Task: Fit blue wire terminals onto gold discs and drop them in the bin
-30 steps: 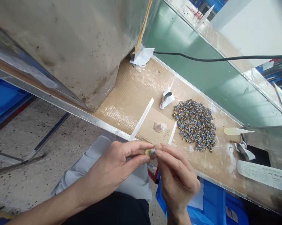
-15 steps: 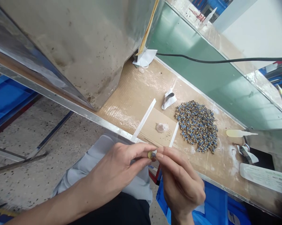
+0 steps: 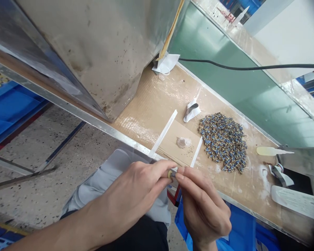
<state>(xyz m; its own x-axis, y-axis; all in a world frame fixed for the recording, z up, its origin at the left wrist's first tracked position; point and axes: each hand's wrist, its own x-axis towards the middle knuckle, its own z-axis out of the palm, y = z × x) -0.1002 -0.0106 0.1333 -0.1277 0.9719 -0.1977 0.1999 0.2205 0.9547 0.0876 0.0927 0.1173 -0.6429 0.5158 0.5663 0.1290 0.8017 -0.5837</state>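
Note:
Between my two hands, just off the bench's front edge, is a small round yellowish part with a grey tip (image 3: 170,173). My left hand (image 3: 143,184) pinches its yellowish side between thumb and forefinger. The fingertips of my right hand (image 3: 202,202) are closed on the grey end; the other fingers are curled in. Beyond my hands, a small clear round dish (image 3: 184,142) sits on a cardboard sheet (image 3: 169,139), with tiny specks scattered beside it. A heap of small blue and brass-coloured parts (image 3: 223,142) lies to the right on the bench.
A metal housing (image 3: 107,52) stands at the left. A folded white strip (image 3: 191,111) lies behind the dish. At the right are a yellowish dropper bottle (image 3: 273,151) and a white printed packet (image 3: 298,201). A black cable (image 3: 237,68) crosses the back. Blue crates (image 3: 237,223) sit below the bench.
The whole view has shifted slightly to the right. Both hands keep their pinch on the small part, which has turned a little and shows more of its grey end.

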